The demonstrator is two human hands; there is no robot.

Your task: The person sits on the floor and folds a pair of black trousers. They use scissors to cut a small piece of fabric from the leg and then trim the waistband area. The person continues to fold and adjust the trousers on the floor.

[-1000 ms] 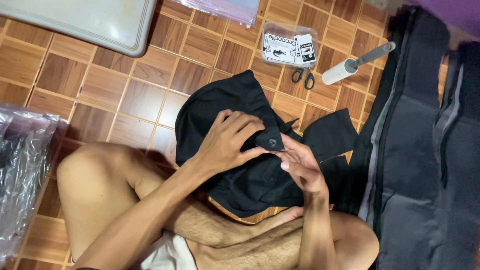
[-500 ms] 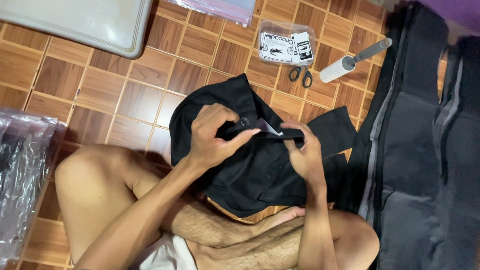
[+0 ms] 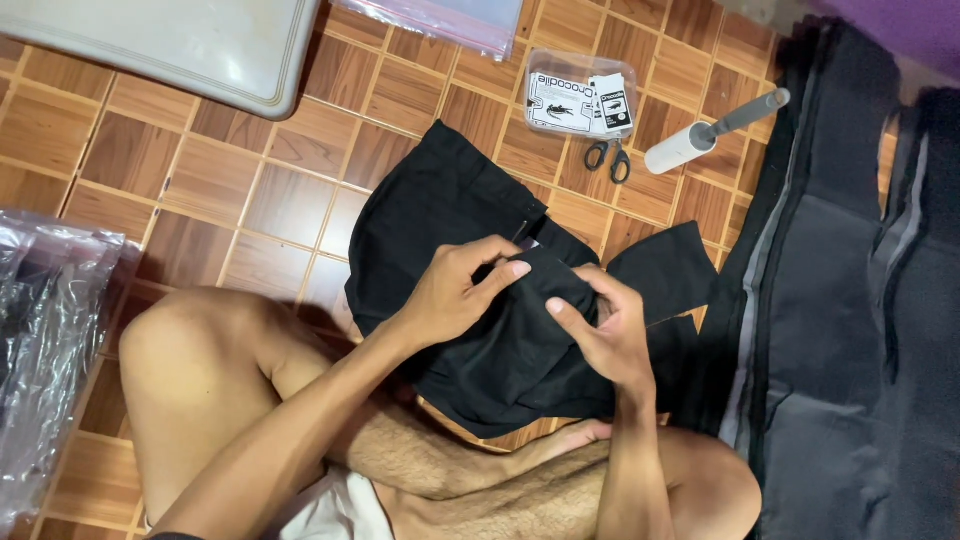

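Pinching a fold of the black fabric garment [image 3: 470,300] that lies over my lap and the wooden parquet floor [image 3: 150,170], my left hand [image 3: 452,295] and right hand [image 3: 600,335] sit close together, both clamped on the cloth. I see a clear plastic pouch [image 3: 580,98] holding printed black-and-white tags, with small black-handled scissors [image 3: 608,158] and a white lint roller [image 3: 700,138] just beside it.

Clear packet [image 3: 580,100], white-black tags inside, beside scissors [image 3: 608,160].
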